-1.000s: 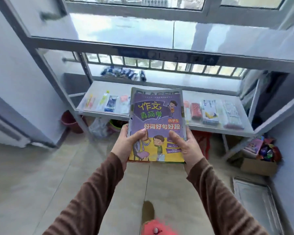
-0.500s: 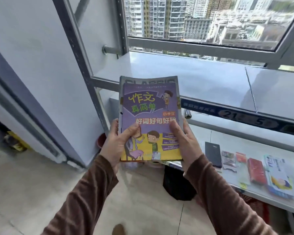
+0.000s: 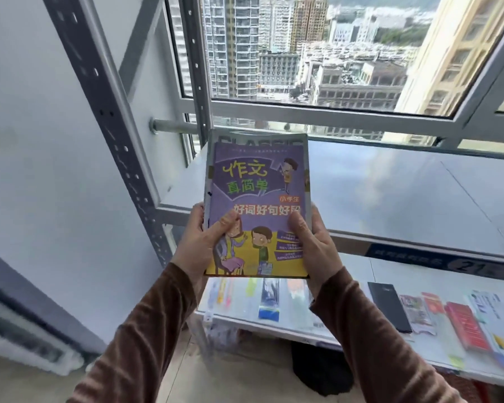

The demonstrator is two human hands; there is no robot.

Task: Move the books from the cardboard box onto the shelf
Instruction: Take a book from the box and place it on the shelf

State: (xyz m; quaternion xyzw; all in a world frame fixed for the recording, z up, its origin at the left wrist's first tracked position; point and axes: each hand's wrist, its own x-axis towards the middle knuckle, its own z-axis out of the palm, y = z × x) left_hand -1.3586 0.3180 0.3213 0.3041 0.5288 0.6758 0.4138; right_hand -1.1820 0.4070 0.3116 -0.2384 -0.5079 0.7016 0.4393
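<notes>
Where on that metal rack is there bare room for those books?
The white upper shelf board, between the grey perforated upright and the window frame, looks bare. The lower shelf board is crowded with packets and a black case.

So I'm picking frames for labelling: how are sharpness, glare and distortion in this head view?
Head view: the purple book and both thumbs are fairly sharp; the upper shelf board mirrors the sky as glare; the shelf upright and window frame bow from wide-angle distortion; the items on the lower shelf are soft.

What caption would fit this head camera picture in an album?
Both hands, left and right, hold a purple-and-yellow book before a white shelf.
</notes>
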